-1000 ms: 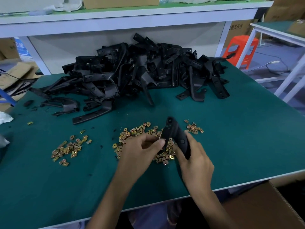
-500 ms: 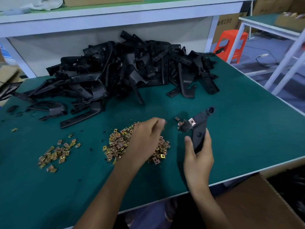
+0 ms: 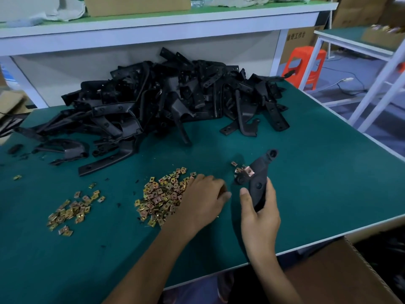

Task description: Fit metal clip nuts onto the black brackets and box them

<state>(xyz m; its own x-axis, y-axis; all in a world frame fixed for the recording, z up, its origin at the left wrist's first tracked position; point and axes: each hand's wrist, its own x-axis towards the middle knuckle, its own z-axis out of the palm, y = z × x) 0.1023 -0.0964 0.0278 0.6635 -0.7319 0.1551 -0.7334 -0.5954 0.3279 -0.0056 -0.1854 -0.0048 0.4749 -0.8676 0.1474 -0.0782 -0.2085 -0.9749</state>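
My right hand (image 3: pixel 260 213) grips the lower end of a black bracket (image 3: pixel 260 170), held tilted up and to the right just above the table. A coppery clip nut (image 3: pixel 249 172) sits on the bracket's left tab. My left hand (image 3: pixel 203 200) lies palm down on the right edge of the main heap of gold clip nuts (image 3: pixel 160 196), fingers curled and their tips hidden. A big pile of black brackets (image 3: pixel 166 102) fills the back of the green table (image 3: pixel 317 172).
A smaller heap of clip nuts (image 3: pixel 72 212) lies at the left, and a few loose ones (image 3: pixel 234 163) by the held bracket. An open cardboard box (image 3: pixel 350 275) stands below the table's front right edge. A white shelf (image 3: pixel 153 25) overhangs the back. An orange stool (image 3: pixel 306 62) stands beyond the right edge.
My left hand left the bracket and came down on the clip nut heap. My right hand swung the bracket's top end out to the right, showing the fitted clip nut.
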